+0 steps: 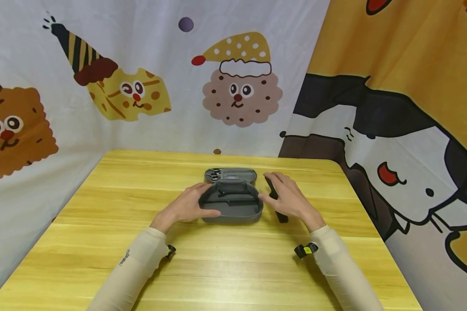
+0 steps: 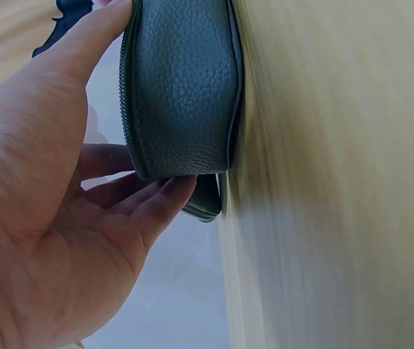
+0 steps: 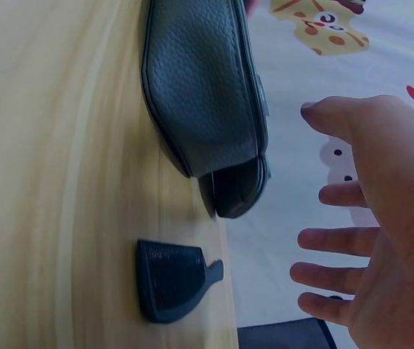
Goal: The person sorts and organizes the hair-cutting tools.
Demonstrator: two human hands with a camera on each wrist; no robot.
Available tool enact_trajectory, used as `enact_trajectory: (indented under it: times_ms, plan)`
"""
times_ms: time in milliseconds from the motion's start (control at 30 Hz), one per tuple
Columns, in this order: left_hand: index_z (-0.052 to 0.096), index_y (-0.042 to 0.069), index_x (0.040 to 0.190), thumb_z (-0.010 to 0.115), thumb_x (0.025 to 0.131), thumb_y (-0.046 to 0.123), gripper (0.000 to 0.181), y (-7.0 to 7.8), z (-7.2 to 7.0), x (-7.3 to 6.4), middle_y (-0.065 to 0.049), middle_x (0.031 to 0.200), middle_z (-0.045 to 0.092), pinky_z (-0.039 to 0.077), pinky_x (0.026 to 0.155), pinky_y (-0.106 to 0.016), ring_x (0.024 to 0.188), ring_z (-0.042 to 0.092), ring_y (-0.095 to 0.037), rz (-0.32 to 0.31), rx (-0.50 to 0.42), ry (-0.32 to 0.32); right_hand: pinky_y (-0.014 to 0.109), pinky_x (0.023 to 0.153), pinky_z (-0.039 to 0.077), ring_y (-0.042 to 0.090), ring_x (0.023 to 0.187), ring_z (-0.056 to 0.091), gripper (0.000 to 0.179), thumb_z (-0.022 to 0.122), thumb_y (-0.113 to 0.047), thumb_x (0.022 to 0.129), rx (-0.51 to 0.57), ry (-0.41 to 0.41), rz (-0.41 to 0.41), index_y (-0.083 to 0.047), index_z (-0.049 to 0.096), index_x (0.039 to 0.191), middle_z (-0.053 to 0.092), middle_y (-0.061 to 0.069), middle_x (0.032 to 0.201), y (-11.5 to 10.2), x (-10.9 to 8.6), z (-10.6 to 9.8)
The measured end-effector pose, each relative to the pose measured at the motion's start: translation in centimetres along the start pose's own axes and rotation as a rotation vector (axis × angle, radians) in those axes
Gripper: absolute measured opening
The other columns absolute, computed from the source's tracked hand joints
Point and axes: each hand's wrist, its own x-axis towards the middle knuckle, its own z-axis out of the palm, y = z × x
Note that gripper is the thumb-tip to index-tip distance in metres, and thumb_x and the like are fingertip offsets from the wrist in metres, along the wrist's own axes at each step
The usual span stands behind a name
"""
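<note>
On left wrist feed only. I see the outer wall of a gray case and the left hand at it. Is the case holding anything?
Observer: Yes, the head view shows shiny metal tools in the rear section of the open gray case.
Operator: Right hand, is it gripping anything?
Observer: No, the right wrist view shows the right hand with its fingers spread, holding nothing.
Operator: Anything loose on that side?
Observer: A black comb, lying on the table to the right of the case.
</note>
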Motion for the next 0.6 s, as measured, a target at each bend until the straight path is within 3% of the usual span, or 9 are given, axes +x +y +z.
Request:
enact_trajectory:
  times_ms: [600]
  plan:
    - [0.039,0.007,0.176,0.084,0.095,0.068,0.111,0.0,0.0,-0.1,-0.026,0.182,0.036,0.044,0.130,-0.069,0.166,0.041,-0.051,-0.003,0.000,-0.004,0.081,0.133,0.028,0.057,0.165,0.036,0.094,0.076,-0.062,0.104,0.015,-0.025,0.158,-0.016,0.038,0.177,0.035,0.026,0.182,3.6,-0.1,-1.1]
